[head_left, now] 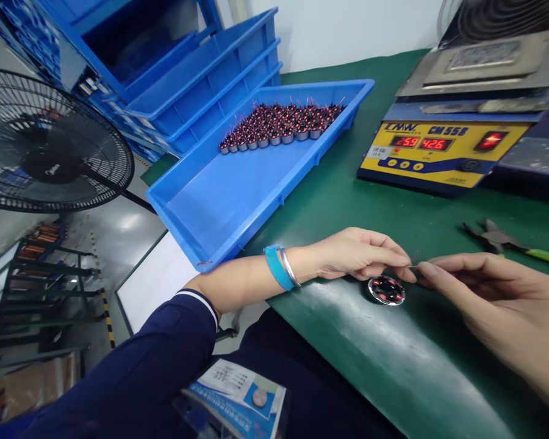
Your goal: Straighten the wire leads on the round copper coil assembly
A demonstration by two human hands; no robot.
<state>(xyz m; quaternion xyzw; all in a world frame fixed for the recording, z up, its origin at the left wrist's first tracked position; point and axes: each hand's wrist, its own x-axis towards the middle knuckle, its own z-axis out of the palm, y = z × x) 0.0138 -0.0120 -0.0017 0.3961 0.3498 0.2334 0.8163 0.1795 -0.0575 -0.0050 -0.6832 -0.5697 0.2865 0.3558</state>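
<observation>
A small round motor stator (387,291) with copper windings and a bright metal rim is on the green tabletop, just below my left hand's fingers. My left hand (359,253), with a teal band and a silver bangle at the wrist, is closed in a pinch. Facing it from the right, my right hand (494,299) pinches too. Between the two sets of fingertips a short bit of thin wire (413,267) shows; the fingers hide the rest. Whether the wire joins the stator I cannot tell.
Green-handled cutters (498,238) lie beyond my right hand. A blue tray (219,201) holds many wound stators at its far end. Behind stand stacked blue bins (210,79). At the right is a yellow-fronted CM 558 heater unit (439,152); a black fan (50,152) stands left.
</observation>
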